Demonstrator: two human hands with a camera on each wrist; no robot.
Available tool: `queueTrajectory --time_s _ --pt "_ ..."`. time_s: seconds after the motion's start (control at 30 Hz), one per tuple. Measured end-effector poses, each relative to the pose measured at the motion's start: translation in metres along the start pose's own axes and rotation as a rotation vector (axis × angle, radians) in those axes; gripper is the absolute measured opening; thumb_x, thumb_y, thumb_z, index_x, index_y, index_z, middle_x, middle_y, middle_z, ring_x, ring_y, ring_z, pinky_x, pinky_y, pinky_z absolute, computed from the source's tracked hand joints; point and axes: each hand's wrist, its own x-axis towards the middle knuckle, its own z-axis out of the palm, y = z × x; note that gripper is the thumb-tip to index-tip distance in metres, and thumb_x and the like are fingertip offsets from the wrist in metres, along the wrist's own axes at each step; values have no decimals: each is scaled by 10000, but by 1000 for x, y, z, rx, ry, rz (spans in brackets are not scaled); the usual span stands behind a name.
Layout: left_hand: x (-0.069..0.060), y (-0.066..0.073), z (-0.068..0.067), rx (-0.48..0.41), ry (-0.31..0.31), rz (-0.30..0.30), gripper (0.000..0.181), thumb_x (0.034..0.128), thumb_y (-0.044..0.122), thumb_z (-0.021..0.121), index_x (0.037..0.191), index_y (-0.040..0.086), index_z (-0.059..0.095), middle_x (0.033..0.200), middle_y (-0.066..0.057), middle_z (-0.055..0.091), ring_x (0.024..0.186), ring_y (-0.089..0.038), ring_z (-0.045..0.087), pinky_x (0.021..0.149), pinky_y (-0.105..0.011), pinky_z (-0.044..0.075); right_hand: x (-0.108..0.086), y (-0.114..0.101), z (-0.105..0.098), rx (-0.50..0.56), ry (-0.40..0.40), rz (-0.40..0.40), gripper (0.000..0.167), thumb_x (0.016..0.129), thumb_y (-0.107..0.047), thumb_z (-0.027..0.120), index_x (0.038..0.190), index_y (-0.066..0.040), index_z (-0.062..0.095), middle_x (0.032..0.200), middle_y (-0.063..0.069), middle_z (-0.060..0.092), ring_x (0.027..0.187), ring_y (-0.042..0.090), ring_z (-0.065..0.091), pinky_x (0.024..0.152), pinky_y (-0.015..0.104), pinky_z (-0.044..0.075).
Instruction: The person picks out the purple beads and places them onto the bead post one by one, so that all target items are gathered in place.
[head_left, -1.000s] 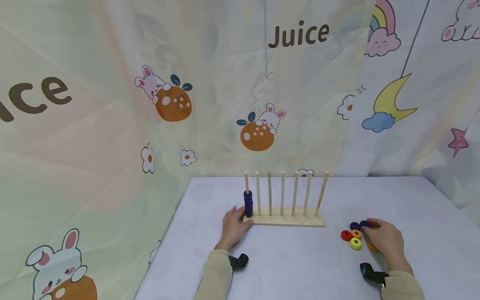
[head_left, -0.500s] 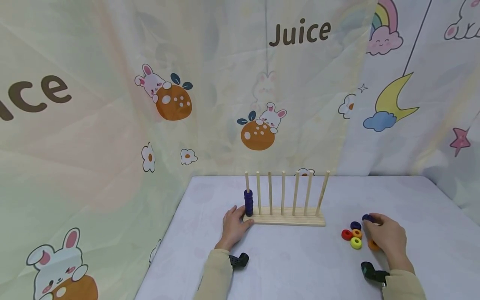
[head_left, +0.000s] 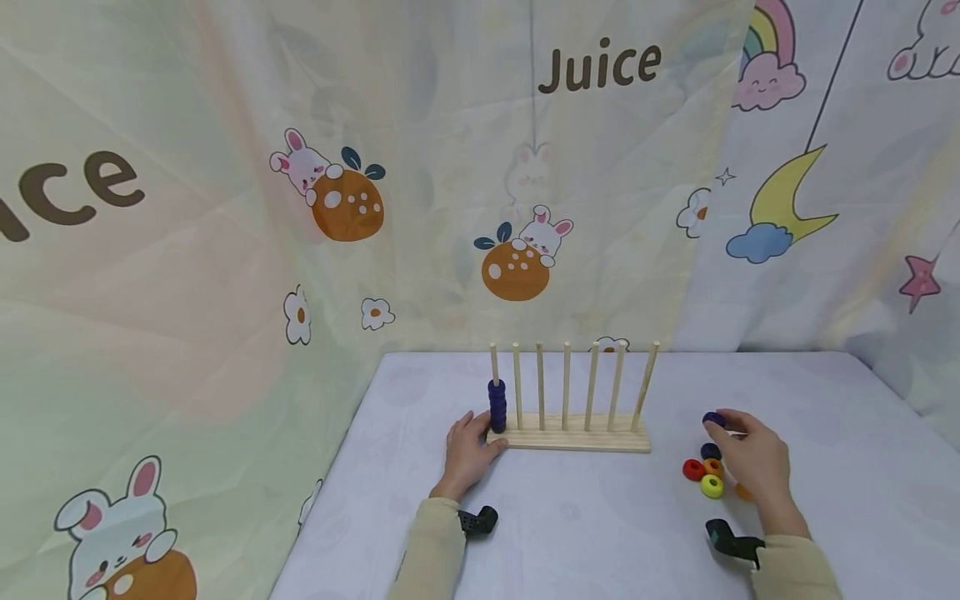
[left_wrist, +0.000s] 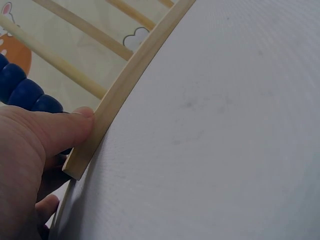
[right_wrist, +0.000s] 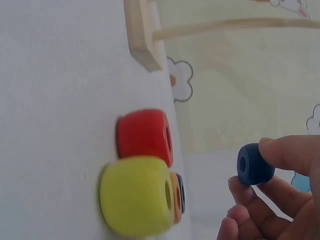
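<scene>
A wooden peg rack (head_left: 570, 439) with a row of upright pegs stands on the table, and dark blue beads (head_left: 497, 407) are stacked on its leftmost peg. My left hand (head_left: 468, 457) grips the rack's left end, its thumb (left_wrist: 70, 127) on the front of the base. Off to the right, my right hand (head_left: 753, 458) pinches one dark blue bead (right_wrist: 256, 164) between thumb and fingers, raised above the table. Just below it lie a red bead (right_wrist: 145, 136), a yellow-green bead (right_wrist: 136, 196), an orange bead (head_left: 713, 467) and another blue bead (head_left: 710, 451).
A second orange bead (head_left: 743, 492) lies partly hidden beside my right hand. The white table (head_left: 600, 525) ends at a cloth backdrop (head_left: 435, 275) printed with rabbits and oranges. Black devices are worn on both wrists.
My right hand has lifted the blue bead away from the group and carried it up and to the left. The left hand has stayed on the rack.
</scene>
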Motion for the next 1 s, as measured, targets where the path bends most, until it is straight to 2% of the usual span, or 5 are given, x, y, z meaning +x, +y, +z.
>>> queueTrajectory --time_s 0.27,0.6,0.73,0.83,1.0 --pt "1 0 1 -13 -6 -8 571 856 267 746 1353 46 572 1334 -98 611 1379 -376 366 1150 -563 182 -5 -13 11 43 -28 -52 584 966 -417 569 1372 -4 494 1279 277 536 1006 365 537 598 239 484" --pt "0 1 0 -11 -6 -18 569 854 261 748 1349 42 574 1328 -98 615 1377 -379 369 1146 -570 187 -9 -21 17 58 -126 -112 615 934 -480 599 1311 2 531 1235 255 570 1030 349 542 666 251 482" --pt "0 1 -1 -16 -6 -19 574 855 272 748 1353 47 573 1334 -94 611 1379 -375 366 1145 -577 188 -11 -28 19 54 -174 -147 620 929 -483 605 1308 3 533 1226 246 587 1049 355 552 721 296 499" --pt "0 0 -1 -14 -2 -9 570 853 274 750 1348 49 578 1329 -94 615 1374 -380 372 1141 -582 190 -12 -32 22 43 -181 -170 591 927 -462 620 1291 -3 547 1207 231 606 1049 352 565 748 332 506" --pt "1 0 0 -16 -5 -4 563 857 271 747 1350 58 578 1330 -88 615 1377 -377 369 1147 -574 183 -14 -34 28 39 -198 -187 578 924 -450 635 1284 -6 554 1196 227 610 1016 338 577 673 294 487"
